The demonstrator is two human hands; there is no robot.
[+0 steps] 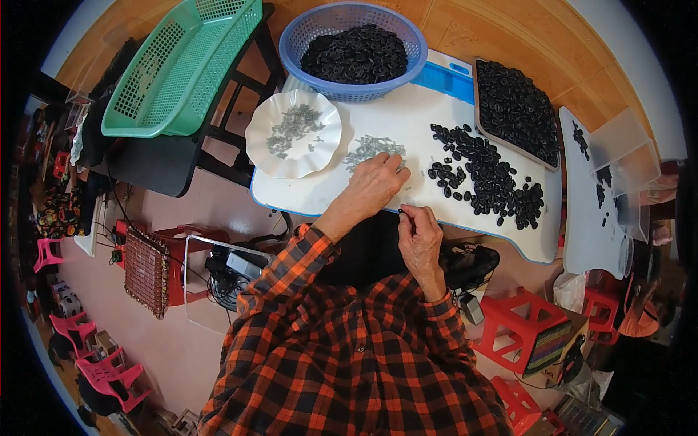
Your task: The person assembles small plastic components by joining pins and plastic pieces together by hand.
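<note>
My right hand (420, 238) is at the table's near edge, thumb and fingers pinched on a small black piece (400, 211). Farther in, my left hand (374, 183) reaches over the table with its fingers bent together beside a loose pile of small clear pieces (367, 149). Whether a piece is between those fingertips is too small to make out. A white scalloped plate (259, 134) to the left holds more of the clear pieces. Right of my hands, many small black oval pieces (483, 171) lie spread on the white table (313, 192).
At the back stands a blue-purple basket (291, 54) full of black pieces. A tray (478, 109) heaped with black pieces sits back right. A green basket (196, 80) rests on a dark stand at left. Red stools (509, 327) and a clear bin (190, 283) are on the floor.
</note>
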